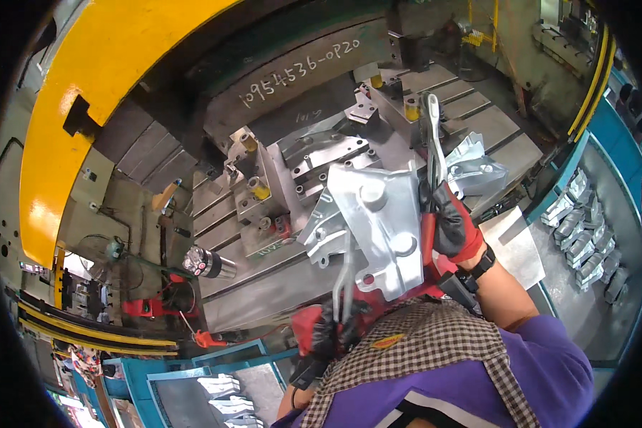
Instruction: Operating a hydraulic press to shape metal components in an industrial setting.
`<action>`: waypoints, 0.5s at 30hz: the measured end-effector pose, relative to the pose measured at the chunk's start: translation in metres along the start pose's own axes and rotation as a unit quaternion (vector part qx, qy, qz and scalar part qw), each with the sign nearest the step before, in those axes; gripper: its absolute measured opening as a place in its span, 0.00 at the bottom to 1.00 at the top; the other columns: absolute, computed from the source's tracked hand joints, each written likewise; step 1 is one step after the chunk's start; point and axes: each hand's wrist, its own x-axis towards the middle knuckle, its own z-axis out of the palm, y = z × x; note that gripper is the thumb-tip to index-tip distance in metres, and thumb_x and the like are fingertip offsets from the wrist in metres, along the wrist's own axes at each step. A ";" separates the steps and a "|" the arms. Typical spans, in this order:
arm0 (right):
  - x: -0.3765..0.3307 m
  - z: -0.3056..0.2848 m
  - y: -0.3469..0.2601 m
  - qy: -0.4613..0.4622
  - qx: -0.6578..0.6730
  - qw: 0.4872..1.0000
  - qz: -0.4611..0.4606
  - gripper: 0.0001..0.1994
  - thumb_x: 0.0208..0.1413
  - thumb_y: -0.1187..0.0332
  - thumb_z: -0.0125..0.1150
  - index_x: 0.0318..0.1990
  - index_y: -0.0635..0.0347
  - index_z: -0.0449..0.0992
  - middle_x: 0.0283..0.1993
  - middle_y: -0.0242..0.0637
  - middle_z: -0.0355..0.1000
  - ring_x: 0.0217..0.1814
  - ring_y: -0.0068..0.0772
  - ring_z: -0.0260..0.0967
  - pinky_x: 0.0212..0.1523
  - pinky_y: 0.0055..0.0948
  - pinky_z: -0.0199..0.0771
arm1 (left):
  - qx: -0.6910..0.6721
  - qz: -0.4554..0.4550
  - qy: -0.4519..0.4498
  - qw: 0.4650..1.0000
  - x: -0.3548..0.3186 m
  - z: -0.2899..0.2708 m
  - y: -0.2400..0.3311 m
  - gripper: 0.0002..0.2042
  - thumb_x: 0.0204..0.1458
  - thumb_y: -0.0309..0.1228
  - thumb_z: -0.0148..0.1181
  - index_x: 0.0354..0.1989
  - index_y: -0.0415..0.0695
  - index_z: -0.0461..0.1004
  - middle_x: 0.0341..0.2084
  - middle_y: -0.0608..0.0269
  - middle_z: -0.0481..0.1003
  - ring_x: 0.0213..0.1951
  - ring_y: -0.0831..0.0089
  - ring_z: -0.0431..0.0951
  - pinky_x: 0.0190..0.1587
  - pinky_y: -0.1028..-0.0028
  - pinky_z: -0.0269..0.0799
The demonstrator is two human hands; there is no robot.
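Note:
My left hand [329, 327], in a red and black glove, is closed round a pair of metal tongs [345, 282]. Their thin bars reach up to a silvery stamped sheet-metal part [389, 221] with round raised bosses, held up before my body. My right hand [455, 225], gloved alike, grips a long metal tool [435, 135] that looks like tongs, with a red handle beside the part's right edge. Just beyond this hand is another shiny formed part [474, 167]. Whether the right tool touches either part I cannot tell.
The press die [328, 153] stands ahead on a slotted bed [264, 274], with yellow-banded posts [258, 188]. A steel flask [210, 262] sits at its left. A yellow press frame [53, 164] rises at left. Blue-edged bins hold stamped parts at right [585, 235] and lower left [225, 399].

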 end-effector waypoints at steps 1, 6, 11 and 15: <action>-0.003 -0.003 -0.009 -0.019 -0.024 0.999 0.023 0.16 0.61 0.58 0.47 0.50 0.57 0.66 0.38 0.25 0.65 0.40 0.18 0.61 0.43 0.19 0.62 | 0.010 0.025 0.017 0.999 -0.002 0.004 0.005 0.30 0.56 0.55 0.41 0.46 0.35 0.66 0.18 0.67 0.66 0.17 0.78 0.61 0.18 0.78 0.57; -0.010 -0.009 -0.011 -0.075 -0.077 0.993 0.049 0.18 0.60 0.55 0.48 0.50 0.58 0.65 0.40 0.28 0.66 0.40 0.20 0.62 0.42 0.20 0.63 | 0.082 0.156 0.141 0.974 0.010 0.034 0.026 0.23 0.57 0.45 0.45 0.49 0.36 0.64 0.24 0.69 0.64 0.23 0.78 0.63 0.23 0.77 0.60; -0.007 -0.001 -0.019 -0.129 -0.100 0.982 0.100 0.17 0.62 0.56 0.42 0.47 0.57 0.68 0.39 0.27 0.68 0.38 0.19 0.61 0.41 0.20 0.64 | 0.090 0.230 0.035 0.968 0.030 0.044 0.031 0.16 0.53 0.33 0.52 0.47 0.36 0.65 0.25 0.68 0.64 0.25 0.76 0.62 0.29 0.75 0.61; -0.005 0.001 -0.019 -0.055 -0.030 0.986 0.155 0.22 0.60 0.48 0.43 0.47 0.57 0.70 0.38 0.29 0.69 0.34 0.23 0.65 0.36 0.23 0.68 | 0.076 0.197 0.082 0.974 0.028 0.063 0.025 0.14 0.52 0.27 0.53 0.45 0.31 0.69 0.24 0.65 0.67 0.25 0.76 0.64 0.28 0.75 0.62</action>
